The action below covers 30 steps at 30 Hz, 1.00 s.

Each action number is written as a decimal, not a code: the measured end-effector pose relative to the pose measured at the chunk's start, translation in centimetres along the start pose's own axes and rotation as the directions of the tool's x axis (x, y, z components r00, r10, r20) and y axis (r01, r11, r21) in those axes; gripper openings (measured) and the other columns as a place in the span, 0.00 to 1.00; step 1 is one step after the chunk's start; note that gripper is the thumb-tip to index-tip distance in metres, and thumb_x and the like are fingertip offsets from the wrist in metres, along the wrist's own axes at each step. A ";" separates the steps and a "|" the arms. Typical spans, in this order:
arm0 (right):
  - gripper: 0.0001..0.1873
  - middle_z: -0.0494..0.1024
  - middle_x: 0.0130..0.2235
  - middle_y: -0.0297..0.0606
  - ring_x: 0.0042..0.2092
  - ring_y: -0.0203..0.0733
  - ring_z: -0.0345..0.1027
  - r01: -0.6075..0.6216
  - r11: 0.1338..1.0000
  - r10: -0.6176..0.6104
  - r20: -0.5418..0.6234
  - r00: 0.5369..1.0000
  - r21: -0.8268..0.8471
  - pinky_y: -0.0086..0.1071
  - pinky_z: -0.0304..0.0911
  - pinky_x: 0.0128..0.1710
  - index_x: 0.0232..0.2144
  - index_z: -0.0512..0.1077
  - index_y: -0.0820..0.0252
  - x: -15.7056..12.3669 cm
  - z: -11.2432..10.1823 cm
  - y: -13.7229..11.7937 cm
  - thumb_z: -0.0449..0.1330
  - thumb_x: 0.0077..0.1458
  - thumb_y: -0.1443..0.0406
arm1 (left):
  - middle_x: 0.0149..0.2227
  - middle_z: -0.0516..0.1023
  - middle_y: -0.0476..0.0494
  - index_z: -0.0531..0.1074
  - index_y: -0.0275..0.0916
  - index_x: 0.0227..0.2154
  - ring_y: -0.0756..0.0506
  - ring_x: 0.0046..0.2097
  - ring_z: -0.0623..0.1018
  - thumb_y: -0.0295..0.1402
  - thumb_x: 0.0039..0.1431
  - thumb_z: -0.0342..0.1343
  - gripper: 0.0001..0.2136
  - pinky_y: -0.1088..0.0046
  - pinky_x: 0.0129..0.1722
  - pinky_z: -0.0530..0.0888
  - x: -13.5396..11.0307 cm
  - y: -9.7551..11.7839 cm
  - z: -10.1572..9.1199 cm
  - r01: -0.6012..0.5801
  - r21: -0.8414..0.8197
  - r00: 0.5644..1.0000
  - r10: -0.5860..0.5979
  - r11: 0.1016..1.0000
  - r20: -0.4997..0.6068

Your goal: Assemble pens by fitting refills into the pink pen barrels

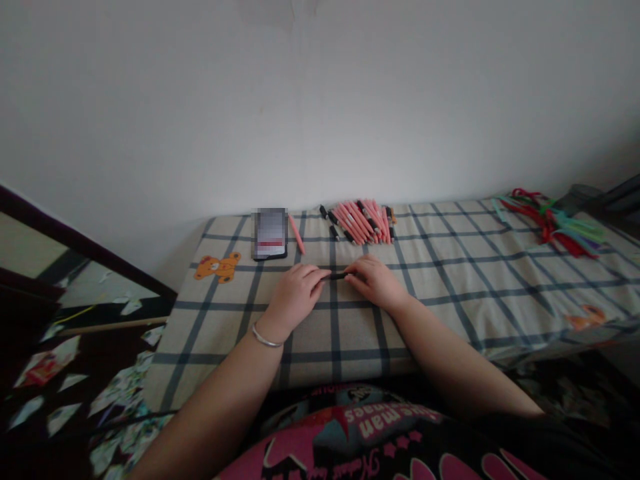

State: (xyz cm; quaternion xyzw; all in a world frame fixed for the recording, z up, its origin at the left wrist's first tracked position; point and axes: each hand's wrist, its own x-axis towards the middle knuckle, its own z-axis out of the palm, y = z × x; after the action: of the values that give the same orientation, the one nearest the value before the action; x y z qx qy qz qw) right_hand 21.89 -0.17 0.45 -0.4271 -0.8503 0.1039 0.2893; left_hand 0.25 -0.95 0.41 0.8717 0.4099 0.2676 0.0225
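My left hand and my right hand meet over the checked cloth, fingertips facing each other. Between them they pinch a thin black piece, level and short; its ends are hidden in the fingers, and I cannot tell its exact kind. Just beyond the hands lies a heap of pink pens with black parts among them. A single pink pen lies apart, beyond my left hand, beside a phone-like dark device with a lit, blurred screen.
The checked cloth covers a table against a white wall. Coloured ribbon-like strips are bundled at the far right. Paper scraps litter the floor at the left, past the table's edge.
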 end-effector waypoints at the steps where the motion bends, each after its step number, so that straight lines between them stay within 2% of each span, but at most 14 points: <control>1: 0.04 0.75 0.33 0.39 0.39 0.43 0.66 0.000 1.000 0.000 0.002 1.000 0.001 0.36 0.62 0.41 0.33 0.72 0.60 0.0 0.0 0.0 0.57 0.56 0.66 | 0.40 0.75 0.43 0.72 0.39 0.44 0.44 0.42 0.73 0.25 0.57 0.52 0.13 0.63 0.44 0.72 0.0 0.0 0.0 0.001 0.000 1.000 -0.001 1.000 0.000; 9: 0.07 0.75 0.32 0.39 0.38 0.43 0.66 0.015 1.000 -0.015 0.006 1.000 -0.008 0.36 0.62 0.41 0.31 0.71 0.60 0.1 0.0 0.1 0.54 0.58 0.66 | 0.41 0.76 0.42 0.72 0.38 0.44 0.44 0.43 0.73 0.26 0.59 0.50 0.12 0.63 0.45 0.71 0.0 0.1 -0.2 -0.002 -0.012 1.000 0.002 1.000 0.008; 13: 0.05 0.75 0.32 0.38 0.38 0.43 0.66 0.029 0.999 -0.029 -0.010 1.000 -0.019 0.36 0.62 0.40 0.35 0.71 0.59 -0.1 0.0 0.0 0.57 0.56 0.65 | 0.40 0.75 0.42 0.72 0.38 0.44 0.44 0.42 0.73 0.26 0.59 0.50 0.12 0.64 0.45 0.71 0.0 0.2 -0.2 0.010 -0.020 1.000 -0.010 1.000 0.018; 18: 0.08 0.74 0.34 0.38 0.39 0.43 0.65 0.081 0.995 -0.084 -0.038 0.996 -0.058 0.36 0.62 0.40 0.38 0.70 0.59 -0.2 0.1 0.0 0.57 0.54 0.69 | 0.41 0.75 0.42 0.72 0.37 0.45 0.44 0.43 0.73 0.25 0.59 0.49 0.13 0.63 0.45 0.71 0.0 0.2 -0.2 0.017 -0.016 0.999 -0.016 1.000 0.032; 30: 0.05 0.75 0.32 0.40 0.38 0.44 0.65 0.101 0.989 -0.105 -0.028 0.994 -0.107 0.37 0.62 0.39 0.34 0.71 0.60 -0.1 -0.2 -0.2 0.56 0.57 0.65 | 0.41 0.76 0.43 0.72 0.37 0.45 0.44 0.43 0.73 0.25 0.60 0.49 0.12 0.64 0.45 0.72 0.1 0.2 -0.2 0.006 -0.002 1.000 -0.006 1.000 0.026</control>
State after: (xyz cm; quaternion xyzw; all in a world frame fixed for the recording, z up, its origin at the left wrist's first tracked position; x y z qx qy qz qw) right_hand 21.92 -0.33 0.62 -0.3988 -0.8706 0.0367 0.2857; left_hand 0.33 -1.05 0.62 0.8739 0.4118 0.2569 0.0295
